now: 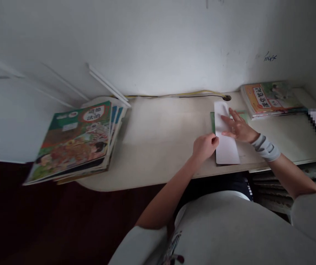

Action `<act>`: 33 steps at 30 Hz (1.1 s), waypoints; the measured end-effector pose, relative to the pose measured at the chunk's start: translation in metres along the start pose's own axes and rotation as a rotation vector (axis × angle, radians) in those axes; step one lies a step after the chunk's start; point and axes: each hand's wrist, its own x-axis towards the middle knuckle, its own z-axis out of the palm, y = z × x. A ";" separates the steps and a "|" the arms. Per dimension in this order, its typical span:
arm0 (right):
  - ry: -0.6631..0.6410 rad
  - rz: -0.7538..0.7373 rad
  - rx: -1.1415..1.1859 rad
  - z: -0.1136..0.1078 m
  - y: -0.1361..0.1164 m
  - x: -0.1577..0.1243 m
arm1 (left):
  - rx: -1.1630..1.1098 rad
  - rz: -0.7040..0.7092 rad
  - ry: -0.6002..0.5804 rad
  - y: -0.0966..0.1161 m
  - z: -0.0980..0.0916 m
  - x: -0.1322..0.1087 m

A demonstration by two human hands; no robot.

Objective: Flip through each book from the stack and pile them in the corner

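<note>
Pale grey sleeves [312, 217] lead down to a cream-white desk [158, 147] set against a scuffed white wall [152, 48], with a dark reddish floor [50, 221] below its curved end. The right hand [238, 127], wearing a grey wrist brace [265, 147], lies spread wide on a long white paper strip [227, 147] over a green card [212, 123], while the curled left hand [204, 146] closes on the strip's left edge. A thick stack of colourful illustrated books [72, 143] overhangs the desk's left end, and a smaller orange-and-green book pile [271, 99] sits at the right.
</note>
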 end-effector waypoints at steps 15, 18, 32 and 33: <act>-0.077 0.003 -0.126 0.057 -0.060 0.053 | 0.177 -0.199 0.015 -0.074 -0.005 -0.030; -0.089 0.010 -0.180 0.060 -0.071 0.059 | 0.174 -0.211 0.010 -0.075 -0.004 -0.031; -0.139 -0.454 -0.181 0.023 -0.096 -0.011 | 0.205 -0.175 0.042 -0.073 -0.006 -0.032; -0.153 -0.518 -0.204 0.021 -0.095 -0.023 | 0.210 -0.178 0.042 -0.072 -0.006 -0.032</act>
